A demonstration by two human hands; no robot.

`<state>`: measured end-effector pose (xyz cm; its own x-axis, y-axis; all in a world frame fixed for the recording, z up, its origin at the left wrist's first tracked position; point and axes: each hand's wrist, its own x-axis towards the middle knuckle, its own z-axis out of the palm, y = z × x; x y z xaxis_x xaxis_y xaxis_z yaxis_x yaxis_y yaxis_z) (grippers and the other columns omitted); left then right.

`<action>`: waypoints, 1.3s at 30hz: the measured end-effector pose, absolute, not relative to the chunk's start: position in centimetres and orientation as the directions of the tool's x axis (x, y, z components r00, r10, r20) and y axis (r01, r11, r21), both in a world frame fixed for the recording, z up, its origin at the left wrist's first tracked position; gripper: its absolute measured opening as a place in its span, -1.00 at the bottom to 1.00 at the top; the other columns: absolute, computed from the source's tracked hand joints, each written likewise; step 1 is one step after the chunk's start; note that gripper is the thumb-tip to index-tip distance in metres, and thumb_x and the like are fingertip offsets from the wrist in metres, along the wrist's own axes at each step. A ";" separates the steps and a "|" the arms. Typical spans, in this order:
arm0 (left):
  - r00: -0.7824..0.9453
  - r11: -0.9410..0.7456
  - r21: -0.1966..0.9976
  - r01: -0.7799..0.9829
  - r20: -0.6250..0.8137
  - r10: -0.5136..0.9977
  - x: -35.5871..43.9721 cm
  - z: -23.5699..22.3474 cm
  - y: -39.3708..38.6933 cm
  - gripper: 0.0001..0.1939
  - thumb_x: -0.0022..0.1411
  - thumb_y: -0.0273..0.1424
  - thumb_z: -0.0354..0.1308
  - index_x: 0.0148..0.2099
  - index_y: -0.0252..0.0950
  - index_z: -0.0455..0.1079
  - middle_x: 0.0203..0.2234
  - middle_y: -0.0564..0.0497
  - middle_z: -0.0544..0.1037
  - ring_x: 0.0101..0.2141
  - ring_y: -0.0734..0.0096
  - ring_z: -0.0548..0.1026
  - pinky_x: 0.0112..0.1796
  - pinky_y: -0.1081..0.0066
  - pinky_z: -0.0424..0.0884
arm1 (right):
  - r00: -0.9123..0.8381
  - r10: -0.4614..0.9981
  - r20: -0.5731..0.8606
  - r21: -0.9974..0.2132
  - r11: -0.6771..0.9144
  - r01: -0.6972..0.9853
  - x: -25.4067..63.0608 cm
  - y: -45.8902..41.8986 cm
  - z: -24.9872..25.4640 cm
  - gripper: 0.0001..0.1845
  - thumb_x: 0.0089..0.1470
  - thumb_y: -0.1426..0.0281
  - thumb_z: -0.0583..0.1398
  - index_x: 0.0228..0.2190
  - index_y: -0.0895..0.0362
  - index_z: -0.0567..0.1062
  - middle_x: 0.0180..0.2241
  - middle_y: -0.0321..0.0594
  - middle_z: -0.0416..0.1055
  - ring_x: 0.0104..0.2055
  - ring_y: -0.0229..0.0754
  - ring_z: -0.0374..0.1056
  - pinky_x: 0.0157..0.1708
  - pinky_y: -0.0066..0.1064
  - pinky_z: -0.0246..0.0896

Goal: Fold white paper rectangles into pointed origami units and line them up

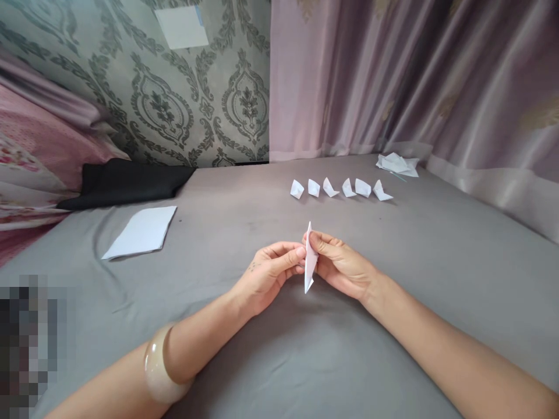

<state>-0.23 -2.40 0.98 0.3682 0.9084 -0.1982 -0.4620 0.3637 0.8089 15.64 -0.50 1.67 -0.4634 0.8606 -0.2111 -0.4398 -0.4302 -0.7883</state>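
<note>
Between my two hands a piece of folded white paper (pixel 310 265) is held up, turned nearly edge-on to me, with a small flap sticking out at its lower end. My left hand (pixel 273 273) pinches it from the left side, thumb on top. On the other side my right hand (pixel 343 262) grips it with the thumb near its upper part; the fingers behind are partly hidden. Beyond the hands stands a row of several small folded paper shapes (pixel 313 187), all white and boat-like.
A stack of white paper sheets (pixel 142 233) lies to the left, near a black cloth (pixel 131 183). At the back right rests a pile of loose white papers (pixel 397 164) by the curtain (pixel 349 75). A grey sheet (pixel 236 203) covers the surface.
</note>
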 end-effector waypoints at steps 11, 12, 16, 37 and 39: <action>0.350 0.332 0.839 -0.431 -0.184 0.919 -0.1 1.5 -2.6 -0.83 0.02 -0.38 0.37 -0.32 -0.36 0.55 -0.40 -0.02 0.57 -0.39 0.52 0.46 -0.27 0.46 0.35 | -0.516 0.841 -0.163 -0.802 -0.418 -0.427 15.8 -0.3 1.5 -0.74 -0.05 0.21 0.34 -0.52 0.12 0.47 -0.53 -0.40 0.26 -0.43 -0.32 0.20 -0.34 -0.39 0.20; 0.345 0.330 0.841 -0.428 -0.186 0.920 -0.1 1.5 -2.6 -0.83 0.01 -0.37 0.37 -0.33 -0.35 0.56 -0.40 -0.02 0.58 -0.39 0.52 0.45 -0.27 0.46 0.35 | -0.520 0.839 -0.163 -0.800 -0.421 -0.427 15.8 -0.4 1.6 -0.74 -0.05 0.20 0.34 -0.52 0.12 0.47 -0.53 -0.40 0.26 -0.43 -0.32 0.21 -0.33 -0.39 0.20; 0.323 0.310 0.865 -0.395 -0.185 0.928 -0.2 1.7 -2.6 -0.84 0.01 -0.36 0.36 -0.33 -0.34 0.56 -0.39 -0.03 0.59 -0.40 0.51 0.45 -0.28 0.44 0.35 | -0.508 0.843 -0.176 -0.804 -0.421 -0.420 15.9 -0.4 1.7 -0.75 -0.06 0.19 0.34 -0.51 0.10 0.48 -0.54 -0.41 0.28 -0.44 -0.32 0.22 -0.34 -0.41 0.20; 0.043 -0.212 0.949 0.233 0.208 0.977 -0.8 0.8 -2.1 -0.88 0.11 -0.38 0.19 -0.39 -0.29 0.32 -0.54 0.10 0.40 -0.55 0.55 0.32 -0.49 0.52 0.25 | -0.098 0.906 0.412 -0.799 0.411 0.440 14.7 -2.5 1.8 -0.55 0.02 0.19 0.27 -0.05 0.05 0.42 -0.09 -0.14 0.31 -0.16 -0.16 0.29 -0.16 -0.30 0.23; -0.027 -0.321 0.873 0.367 0.355 0.934 -0.8 0.9 -2.3 -0.92 0.08 -0.49 0.15 -0.41 -0.27 0.29 -0.55 0.12 0.37 -0.53 0.55 0.31 -0.46 0.51 0.25 | -0.101 0.874 0.475 -0.710 0.448 0.544 14.4 -3.1 1.9 -0.59 0.01 0.18 0.27 -0.14 0.11 0.38 -0.20 -0.14 0.32 -0.26 -0.18 0.29 -0.26 -0.32 0.25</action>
<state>-0.79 -2.29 0.89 -0.0275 0.9345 0.3550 0.3667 -0.3209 0.8732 14.42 -3.08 1.94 -0.1006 0.8745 0.4746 0.5442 0.4476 -0.7095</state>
